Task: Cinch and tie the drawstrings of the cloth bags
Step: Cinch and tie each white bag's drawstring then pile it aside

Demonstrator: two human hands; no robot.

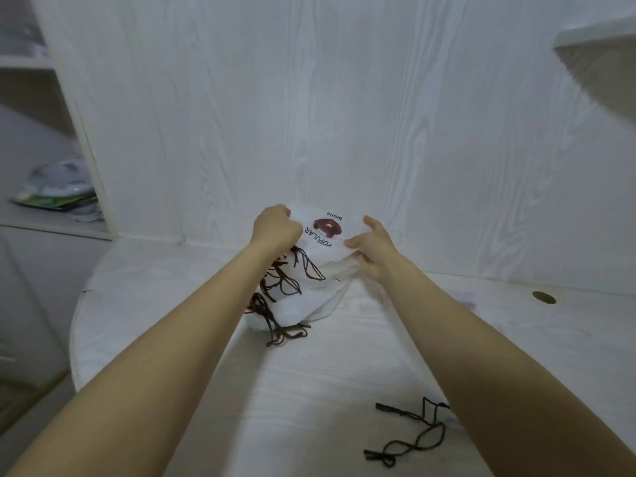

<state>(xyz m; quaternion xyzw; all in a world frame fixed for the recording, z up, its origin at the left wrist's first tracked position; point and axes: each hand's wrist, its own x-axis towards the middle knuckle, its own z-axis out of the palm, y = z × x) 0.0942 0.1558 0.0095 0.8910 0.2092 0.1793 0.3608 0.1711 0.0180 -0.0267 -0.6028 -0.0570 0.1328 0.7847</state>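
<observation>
A loose cord (409, 433) lay nearest us on the table (309, 390). Our left hand (275, 227) fisted the top bag (321, 235); our right hand (373, 247) pinched its edge, fingers half-open.

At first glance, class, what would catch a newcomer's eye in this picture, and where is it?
First, the two hands at the centre: the left hand is closed on the top white cloth bag, printed with a brown bear, while the right hand holds its other edge. Below them, dark drawstrings spill from the stacked bags. A loose dark cord lies near the front of the white table.
</observation>
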